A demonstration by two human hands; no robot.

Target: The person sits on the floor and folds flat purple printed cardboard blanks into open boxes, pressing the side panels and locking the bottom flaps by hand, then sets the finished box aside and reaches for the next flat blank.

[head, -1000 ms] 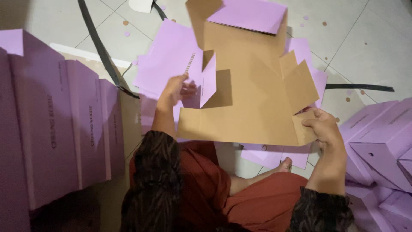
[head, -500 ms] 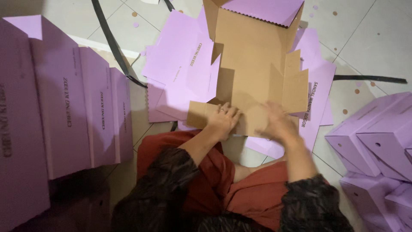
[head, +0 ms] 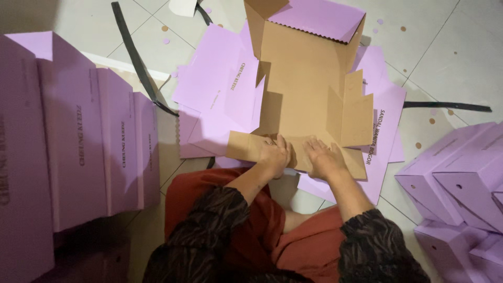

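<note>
Brown cardboard, lilac on its outer face, makes up the half-folded box blank [head: 306,91] that lies on the pale tiled floor [head: 450,57] just in front of the seated person's knees. In the head view, the only one, its long axis runs away from the person toward the top of the picture, with the lilac lid flap [head: 319,18] standing up at the far end and the near flap [head: 251,147] lying flat toward the lap. The left hand [head: 273,156] and the right hand [head: 324,158] rest side by side on that near flap, palms down, fingers [head: 314,145] spread flat and pressing the cardboard rather than curled around anything. A side wall [head: 356,112] stands upright on the right of the blank, and a lilac side panel [head: 243,91] tilts up on the left. Under and around the blank lie more flat lilac blanks [head: 209,84], spreading left and right of it. Room at the edges is tight: a row of folded lilac boxes [head: 78,136] stands close along the left, and a heap of finished lilac boxes [head: 461,183] crowds the lower right. Open tile shows mainly at the upper right and upper left, crossed by a black strap [head: 133,55] on the left and another black strap [head: 445,106] on the right, with small round paper punchings [head: 418,145] scattered about.
</note>
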